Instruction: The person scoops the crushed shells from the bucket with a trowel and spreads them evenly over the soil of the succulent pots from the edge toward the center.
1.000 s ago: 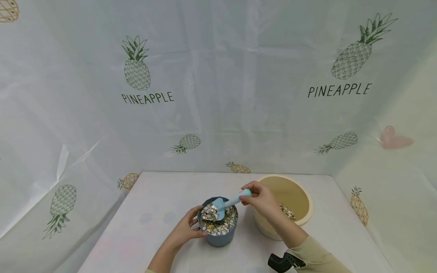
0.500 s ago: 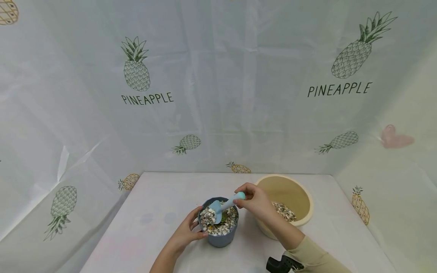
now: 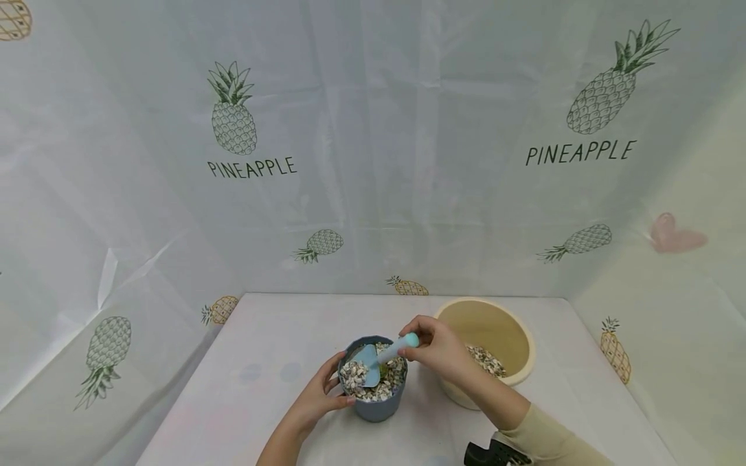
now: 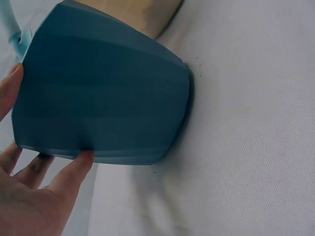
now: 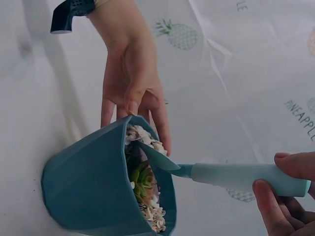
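Note:
A blue-grey plant pot (image 3: 375, 410) stands on the table, filled with pale gravel around a small green succulent (image 5: 141, 183). My left hand (image 3: 315, 393) grips the pot's left side, thumb near the front and fingers round the wall; in the left wrist view the fingers (image 4: 74, 172) lie against the pot. My right hand (image 3: 436, 346) pinches the handle end of a light blue garden trowel (image 3: 367, 362). The trowel's blade is inside the pot's rim, over the gravel at the left, beside the succulent. Part of the plant is hidden by the blade.
A cream bucket (image 3: 527, 362) holding loose gravel (image 3: 485, 360) stands right of the pot, partly behind my right forearm. The white-covered table (image 3: 280, 336) meets a pineapple-printed sheet (image 3: 373, 194) at the back and sides.
The trowel in my right hand has shifted left and tipped, and the gravel on its blade has come down into the pot's left side. My left hand keeps its grip on the pot.

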Demonstrator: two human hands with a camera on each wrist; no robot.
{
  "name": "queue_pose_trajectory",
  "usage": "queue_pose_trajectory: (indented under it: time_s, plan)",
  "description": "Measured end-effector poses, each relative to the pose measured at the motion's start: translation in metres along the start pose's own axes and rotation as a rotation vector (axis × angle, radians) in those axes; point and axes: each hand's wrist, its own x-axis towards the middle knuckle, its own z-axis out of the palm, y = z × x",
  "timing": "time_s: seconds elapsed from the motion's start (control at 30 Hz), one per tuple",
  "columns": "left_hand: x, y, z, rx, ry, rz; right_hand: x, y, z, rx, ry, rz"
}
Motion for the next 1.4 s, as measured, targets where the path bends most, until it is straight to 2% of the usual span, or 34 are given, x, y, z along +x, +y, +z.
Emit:
queue_pose_trajectory:
  time_s: [0.17,0.4,0.97,1.4]
  plan:
    - [-0.001,0.001,0.001,-0.004,0.000,0.006,0.015,-0.001,0.000,0.035,-0.022,-0.008]
    - [-0.003,0.000,0.003,-0.007,0.001,0.017,0.032,-0.003,0.002,-0.014,-0.014,-0.014]
    - [-0.001,-0.004,0.002,-0.022,-0.004,0.019,0.043,0.002,0.001,0.013,0.074,0.013]
    - [-0.001,-0.004,0.002,-0.025,-0.017,0.025,0.044,0.000,-0.005,-0.069,0.158,-0.014]
